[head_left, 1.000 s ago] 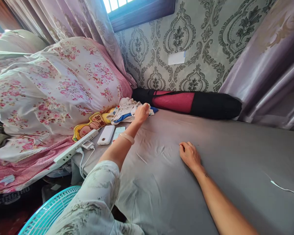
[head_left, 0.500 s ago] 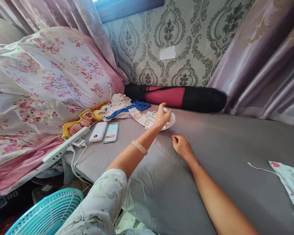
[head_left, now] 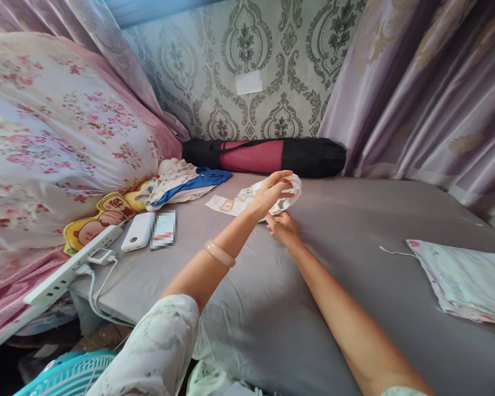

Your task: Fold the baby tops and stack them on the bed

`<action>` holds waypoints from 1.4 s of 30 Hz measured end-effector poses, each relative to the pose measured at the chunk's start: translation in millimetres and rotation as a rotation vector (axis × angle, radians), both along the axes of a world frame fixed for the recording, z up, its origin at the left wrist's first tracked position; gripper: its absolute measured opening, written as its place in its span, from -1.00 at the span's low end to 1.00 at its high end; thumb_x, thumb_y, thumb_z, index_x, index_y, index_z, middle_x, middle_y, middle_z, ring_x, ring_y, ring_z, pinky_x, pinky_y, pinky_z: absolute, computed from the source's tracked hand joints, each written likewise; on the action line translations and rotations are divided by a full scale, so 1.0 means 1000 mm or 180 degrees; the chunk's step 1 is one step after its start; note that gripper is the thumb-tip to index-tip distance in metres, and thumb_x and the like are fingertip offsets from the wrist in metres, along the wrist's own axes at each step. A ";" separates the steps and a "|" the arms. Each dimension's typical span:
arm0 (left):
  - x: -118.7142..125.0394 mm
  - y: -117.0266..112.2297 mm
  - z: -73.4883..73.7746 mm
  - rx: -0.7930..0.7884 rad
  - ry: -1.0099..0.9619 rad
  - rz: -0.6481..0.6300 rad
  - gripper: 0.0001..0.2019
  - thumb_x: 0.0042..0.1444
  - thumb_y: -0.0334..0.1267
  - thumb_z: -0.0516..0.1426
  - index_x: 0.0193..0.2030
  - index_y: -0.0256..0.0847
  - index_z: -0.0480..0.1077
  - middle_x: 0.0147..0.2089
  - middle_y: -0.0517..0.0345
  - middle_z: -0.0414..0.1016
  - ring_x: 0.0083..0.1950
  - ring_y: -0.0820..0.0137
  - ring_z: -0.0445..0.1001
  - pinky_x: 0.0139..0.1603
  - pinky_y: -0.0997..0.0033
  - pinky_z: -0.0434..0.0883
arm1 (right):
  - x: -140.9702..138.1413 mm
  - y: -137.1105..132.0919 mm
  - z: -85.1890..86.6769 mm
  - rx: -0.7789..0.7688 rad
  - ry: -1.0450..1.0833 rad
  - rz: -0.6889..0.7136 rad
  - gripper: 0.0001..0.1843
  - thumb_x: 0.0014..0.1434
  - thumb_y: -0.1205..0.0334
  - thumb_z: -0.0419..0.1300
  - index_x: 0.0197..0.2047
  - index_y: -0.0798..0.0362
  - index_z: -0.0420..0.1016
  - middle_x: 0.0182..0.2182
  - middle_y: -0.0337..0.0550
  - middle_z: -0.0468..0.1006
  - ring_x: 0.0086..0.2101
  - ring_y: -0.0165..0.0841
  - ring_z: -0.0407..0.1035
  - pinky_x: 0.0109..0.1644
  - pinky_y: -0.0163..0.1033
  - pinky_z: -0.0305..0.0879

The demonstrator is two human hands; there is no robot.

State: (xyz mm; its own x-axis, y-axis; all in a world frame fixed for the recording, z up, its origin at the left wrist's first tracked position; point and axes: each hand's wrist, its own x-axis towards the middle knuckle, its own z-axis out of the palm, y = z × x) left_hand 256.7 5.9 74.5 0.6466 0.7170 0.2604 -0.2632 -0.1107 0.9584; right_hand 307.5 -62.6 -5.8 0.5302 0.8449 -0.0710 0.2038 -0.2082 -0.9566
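Note:
A white cloth piece (head_left: 296, 191) with small coloured prints is gathered up over the grey bed; its kind is not plain, though it looks like a small garment. My left hand (head_left: 273, 192), a pale bangle on its wrist, curves over the cloth with the fingers around its raised edge. Just below, my right hand (head_left: 284, 226) has its fingers closed at the cloth's lower edge. One flat printed end of the cloth (head_left: 226, 204) lies on the sheet left of my hands.
Crumpled clothes (head_left: 190, 186) lie behind on the left, near a white power bank (head_left: 137, 232), a blurred packet (head_left: 164, 230) and a power strip (head_left: 76, 267). A black and red roll bag (head_left: 251, 156) lies along the wall. Folded cloth (head_left: 466, 280) is at right; a fan (head_left: 70, 374) stands below.
My right hand has moved up from the sheet to the cloth's lower edge. My left hand has turned over the cloth, whose edge is lifted more. The view has shifted right.

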 end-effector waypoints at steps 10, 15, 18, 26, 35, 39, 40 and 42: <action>-0.009 0.009 -0.004 0.2001 -0.0062 0.1000 -0.64 0.19 -0.45 -0.02 0.08 -0.17 0.39 -0.03 0.06 0.55 0.01 0.36 0.50 0.11 0.35 0.38 | 0.024 -0.001 0.009 0.0458 0.0965 -0.0671 -0.83 0.18 0.19 0.18 -0.42 0.05 0.40 -0.48 -0.18 0.55 -0.37 -0.34 0.53 -0.33 -0.33 0.46; -0.033 0.021 -0.002 0.2206 0.0185 0.1859 -0.71 0.21 -0.43 0.00 0.00 -0.19 0.44 -0.13 0.09 0.57 -0.14 0.38 0.51 -0.02 0.40 0.41 | 0.055 -0.009 0.019 0.0471 -0.0455 -0.0774 -0.75 0.17 0.07 0.16 -0.41 0.06 0.47 -0.45 -0.05 0.61 -0.32 -0.20 0.52 -0.24 -0.20 0.42; -0.042 0.020 -0.005 0.2141 0.0405 0.2043 -0.75 0.19 -0.43 0.03 -0.06 -0.18 0.46 -0.22 0.13 0.58 -0.23 0.40 0.50 -0.08 0.41 0.40 | 0.068 -0.021 0.035 0.0521 -0.1614 -0.1071 -0.67 0.20 0.02 0.09 -0.32 0.09 0.54 -0.36 0.12 0.64 -0.23 -0.04 0.52 -0.13 -0.07 0.37; -0.044 0.023 -0.027 0.1377 0.0269 0.1795 -0.83 0.14 -0.37 0.08 -0.16 -0.21 0.46 -0.33 0.14 0.56 -0.29 0.40 0.51 -0.17 0.43 0.39 | 0.078 -0.047 0.077 0.1273 -0.1549 -0.1043 -0.64 0.19 -0.05 0.13 -0.13 0.03 0.52 -0.24 0.06 0.64 -0.18 -0.07 0.52 -0.07 -0.01 0.40; -0.054 0.023 -0.033 0.0550 0.0247 0.0738 -0.82 0.05 -0.20 0.21 -0.28 -0.27 0.50 -0.43 0.21 0.42 -0.40 0.49 0.35 -0.33 0.49 0.28 | 0.089 -0.094 0.118 0.0876 0.0882 0.0363 -0.76 -0.02 0.03 0.35 -0.27 -0.06 0.58 -0.29 -0.12 0.66 -0.34 -0.20 0.55 -0.29 -0.15 0.49; -0.062 0.025 -0.035 0.0767 0.0442 0.0667 -0.75 -0.04 -0.08 0.32 -0.37 -0.24 0.54 -0.24 0.12 0.45 -0.26 0.45 0.37 -0.25 0.47 0.30 | 0.101 -0.098 0.115 0.0848 0.0882 0.0163 -0.79 -0.04 0.06 0.38 -0.32 -0.07 0.59 -0.32 -0.15 0.66 -0.36 -0.23 0.54 -0.31 -0.18 0.49; -0.063 0.025 -0.035 0.0730 0.0421 0.0609 -0.74 -0.05 -0.06 0.33 -0.37 -0.24 0.54 -0.19 0.10 0.46 -0.23 0.43 0.39 -0.22 0.46 0.31 | 0.105 -0.097 0.112 0.0849 0.0801 0.0087 -0.79 -0.05 0.05 0.40 -0.33 -0.07 0.59 -0.33 -0.14 0.66 -0.36 -0.23 0.54 -0.31 -0.18 0.48; -0.065 0.025 -0.036 0.0502 0.0362 0.0354 -0.70 -0.04 -0.01 0.33 -0.34 -0.23 0.55 -0.19 0.09 0.50 -0.22 0.41 0.41 -0.18 0.43 0.33 | 0.111 -0.094 0.106 0.0818 0.0613 -0.0012 -0.74 -0.08 0.03 0.42 -0.33 -0.05 0.59 -0.35 -0.11 0.65 -0.37 -0.23 0.53 -0.33 -0.20 0.47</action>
State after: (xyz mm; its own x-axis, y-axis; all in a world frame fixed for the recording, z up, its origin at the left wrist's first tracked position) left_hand 191.9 30.9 38.6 0.5974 0.7417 0.3050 -0.1322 -0.2841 0.9497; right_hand 418.3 -156.1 100.6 0.5308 0.8463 0.0453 0.0136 0.0449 -0.9989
